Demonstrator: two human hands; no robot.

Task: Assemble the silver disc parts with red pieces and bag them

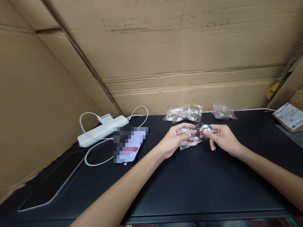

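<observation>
My left hand pinches a clear plastic bag that crinkles over its fingers. Close on its right, my right hand grips a round silver metal disc between thumb and fingers. A small red mark or part shows at the disc's left side, by the bag's edge. Whether the disc lies partly inside the bag, I cannot tell. Behind the hands, near the cardboard wall, lie several bagged discs of the same look, with a smaller group of bagged discs to the right.
At the left a white power strip holds a charger with looping white cables. A phone with a lit, blurred screen lies nearby, and a dark tablet-like panel sits front left. A labelled package rests far right. Cardboard walls enclose the black table.
</observation>
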